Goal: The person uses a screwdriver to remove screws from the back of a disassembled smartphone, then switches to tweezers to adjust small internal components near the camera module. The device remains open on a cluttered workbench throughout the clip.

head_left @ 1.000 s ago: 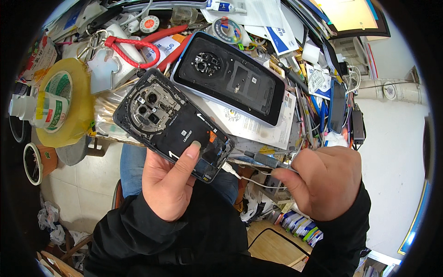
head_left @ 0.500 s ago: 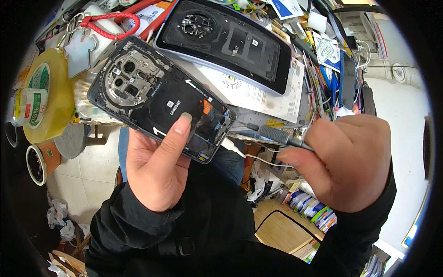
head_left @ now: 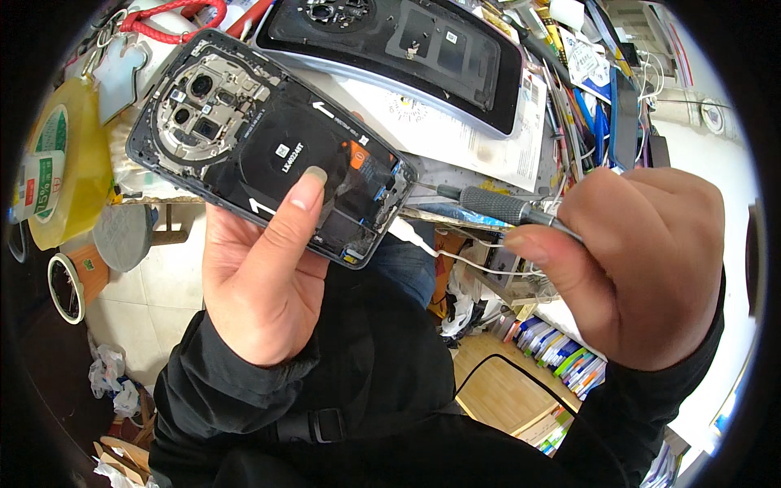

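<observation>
Phone [head_left: 285,150] lying opened in the left hand [head_left: 264,285], over the surface's [head_left: 455,173] edge.
Fingers [head_left: 285,224] are clasping its sides; a grey tool [head_left: 492,205] is still pointing at its right end (work there apparently continuing), right hand [head_left: 651,260] gripping tightly.

Opened phone [head_left: 252,167]: black, marked with white arrows [head_left: 263,210] and an orange patch [head_left: 358,154]. Screwdriver [head_left: 492,205]: grey, cross-hatched grip. Cable [head_left: 412,235]: plain white. Sleeves [head_left: 228,366]: solid black. Toward the left edge of the bench [head_left: 439,172], tape roll [head_left: 89,175]: translucent yellow; strap [head_left: 159,32]: red, braided.
</observation>
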The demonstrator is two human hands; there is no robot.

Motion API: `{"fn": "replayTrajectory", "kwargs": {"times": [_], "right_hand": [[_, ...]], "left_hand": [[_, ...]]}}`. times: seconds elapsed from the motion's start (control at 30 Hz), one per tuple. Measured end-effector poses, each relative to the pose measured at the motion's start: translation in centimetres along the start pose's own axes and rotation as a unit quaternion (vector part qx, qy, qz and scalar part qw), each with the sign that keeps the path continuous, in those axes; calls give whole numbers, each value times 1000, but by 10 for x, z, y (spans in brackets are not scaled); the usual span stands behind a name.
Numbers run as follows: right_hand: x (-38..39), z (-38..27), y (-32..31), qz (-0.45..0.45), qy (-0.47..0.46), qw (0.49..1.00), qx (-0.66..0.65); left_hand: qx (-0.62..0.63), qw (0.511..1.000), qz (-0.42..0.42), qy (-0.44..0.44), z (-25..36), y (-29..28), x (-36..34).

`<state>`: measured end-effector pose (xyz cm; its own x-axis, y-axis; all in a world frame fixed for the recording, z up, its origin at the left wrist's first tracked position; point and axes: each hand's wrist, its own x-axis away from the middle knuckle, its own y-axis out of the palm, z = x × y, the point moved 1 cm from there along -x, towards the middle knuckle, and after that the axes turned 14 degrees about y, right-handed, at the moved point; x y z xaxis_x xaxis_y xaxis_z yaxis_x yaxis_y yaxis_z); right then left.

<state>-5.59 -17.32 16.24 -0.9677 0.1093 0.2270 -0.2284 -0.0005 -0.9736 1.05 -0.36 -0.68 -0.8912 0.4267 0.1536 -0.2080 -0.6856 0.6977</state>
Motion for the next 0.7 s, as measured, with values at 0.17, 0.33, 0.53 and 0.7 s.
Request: {"fn": "replayTrajectory", "kwargs": {"times": [0.17, 0.33, 0.53, 0.7], "right_hand": [[-6, -1, 0, 43, 14, 999, -22], [-4, 2, -2, -7, 49, 997, -52], [5, 10, 0, 4, -43, 998, 48], [2, 7, -1, 43, 32, 998, -25]], "left_hand": [[5, 1000, 5, 8, -1, -3, 0], [-8, 1000, 8, 6, -1, -1, 1], [-1, 1000, 8, 4, -1, 2, 0], [0, 1000, 7, -2, 0, 3, 0]]}}
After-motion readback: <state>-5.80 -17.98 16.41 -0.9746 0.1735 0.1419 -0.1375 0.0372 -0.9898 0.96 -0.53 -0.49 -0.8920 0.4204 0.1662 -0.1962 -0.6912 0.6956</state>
